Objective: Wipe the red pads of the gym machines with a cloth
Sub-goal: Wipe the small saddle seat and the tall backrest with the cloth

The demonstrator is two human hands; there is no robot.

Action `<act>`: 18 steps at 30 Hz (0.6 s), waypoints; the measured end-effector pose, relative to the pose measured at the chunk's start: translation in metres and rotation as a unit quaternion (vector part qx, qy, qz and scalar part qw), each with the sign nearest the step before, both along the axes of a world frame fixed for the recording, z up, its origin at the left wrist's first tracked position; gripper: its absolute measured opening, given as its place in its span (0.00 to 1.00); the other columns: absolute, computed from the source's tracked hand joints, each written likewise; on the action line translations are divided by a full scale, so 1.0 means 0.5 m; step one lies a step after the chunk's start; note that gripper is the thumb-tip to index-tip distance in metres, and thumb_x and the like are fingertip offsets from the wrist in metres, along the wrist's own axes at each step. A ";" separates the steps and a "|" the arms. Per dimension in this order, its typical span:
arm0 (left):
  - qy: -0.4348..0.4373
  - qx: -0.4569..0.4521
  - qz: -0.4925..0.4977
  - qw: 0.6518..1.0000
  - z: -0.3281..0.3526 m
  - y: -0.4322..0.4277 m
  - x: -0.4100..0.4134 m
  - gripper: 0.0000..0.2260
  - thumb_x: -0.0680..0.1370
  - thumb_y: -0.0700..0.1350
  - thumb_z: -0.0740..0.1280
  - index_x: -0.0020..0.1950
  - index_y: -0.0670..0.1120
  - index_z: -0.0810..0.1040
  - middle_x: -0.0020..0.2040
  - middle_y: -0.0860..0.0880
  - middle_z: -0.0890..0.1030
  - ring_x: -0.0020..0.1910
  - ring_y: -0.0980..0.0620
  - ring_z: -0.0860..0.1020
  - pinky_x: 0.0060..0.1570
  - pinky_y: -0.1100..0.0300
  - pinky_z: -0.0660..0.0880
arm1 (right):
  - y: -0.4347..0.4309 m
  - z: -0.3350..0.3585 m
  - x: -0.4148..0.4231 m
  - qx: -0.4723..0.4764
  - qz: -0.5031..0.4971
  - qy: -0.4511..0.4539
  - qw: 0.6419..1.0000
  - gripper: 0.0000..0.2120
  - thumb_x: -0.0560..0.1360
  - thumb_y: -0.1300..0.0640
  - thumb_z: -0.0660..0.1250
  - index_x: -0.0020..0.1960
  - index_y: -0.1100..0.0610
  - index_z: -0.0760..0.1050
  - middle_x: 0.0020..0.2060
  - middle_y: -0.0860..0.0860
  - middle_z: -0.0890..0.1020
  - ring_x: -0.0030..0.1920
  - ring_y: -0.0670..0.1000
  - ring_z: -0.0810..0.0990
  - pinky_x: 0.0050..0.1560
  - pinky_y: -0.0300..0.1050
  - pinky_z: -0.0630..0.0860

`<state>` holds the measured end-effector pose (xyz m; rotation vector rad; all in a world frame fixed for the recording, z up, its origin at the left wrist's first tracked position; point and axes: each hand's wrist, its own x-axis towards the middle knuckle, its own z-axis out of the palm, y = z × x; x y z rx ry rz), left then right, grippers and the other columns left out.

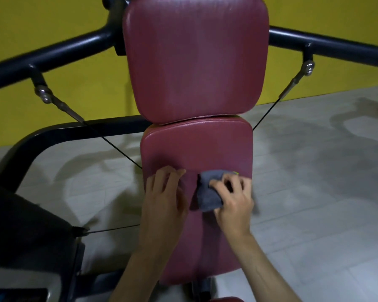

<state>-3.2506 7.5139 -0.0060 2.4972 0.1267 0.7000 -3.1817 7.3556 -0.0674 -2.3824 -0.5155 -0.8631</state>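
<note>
Right hand grips grey cloth on lower red pad, left hand resting open; grey tiled floor, yellow wall

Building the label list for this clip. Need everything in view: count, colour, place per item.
upper pad: 1, red, top centre
lower pad: 1, red, centre, directly below the upper pad
cloth: 1, grey, bunched on the lower pad
frame tubes: several, black, left and right behind the pads
cables: 3 visible, thin, black, running in from both sides
cable connectors: 2, silver, hanging off the frame tubes
dark housing: 1, black, lower left; can't tell what it is
wall: yellow, background
floor: grey tiles, under the machine
left hand: rests on the lower pad, left of the cloth
right hand: grips the cloth against the lower pad
</note>
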 end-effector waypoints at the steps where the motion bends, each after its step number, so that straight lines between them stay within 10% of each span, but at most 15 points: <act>1: 0.003 0.014 -0.004 1.000 -0.011 -0.005 0.001 0.22 0.72 0.30 0.70 0.65 0.44 0.78 0.63 0.45 0.76 0.57 0.44 0.74 0.55 0.49 0.76 | -0.011 -0.037 -0.015 -0.013 0.001 0.020 1.000 0.20 0.63 0.63 0.81 0.52 0.51 0.82 0.52 0.50 0.75 0.48 0.59 0.72 0.34 0.48 0.73; 7: 0.043 0.077 0.005 0.996 -0.044 -0.042 -0.006 0.27 0.70 0.33 0.74 0.68 0.48 0.79 0.65 0.44 0.76 0.56 0.42 0.74 0.46 0.46 0.78 | -0.058 -0.099 -0.059 -0.050 0.006 0.091 0.995 0.23 0.56 0.68 0.80 0.47 0.52 0.79 0.49 0.50 0.74 0.46 0.56 0.72 0.30 0.46 0.71; 18: 0.080 0.068 0.038 0.994 -0.038 -0.071 0.007 0.29 0.69 0.35 0.72 0.70 0.50 0.78 0.69 0.44 0.73 0.62 0.38 0.72 0.55 0.40 0.79 | 0.016 0.300 0.129 0.136 -0.039 -0.082 0.987 0.12 0.71 0.64 0.70 0.49 0.50 0.84 0.48 0.51 0.78 0.48 0.55 0.73 0.38 0.42 0.66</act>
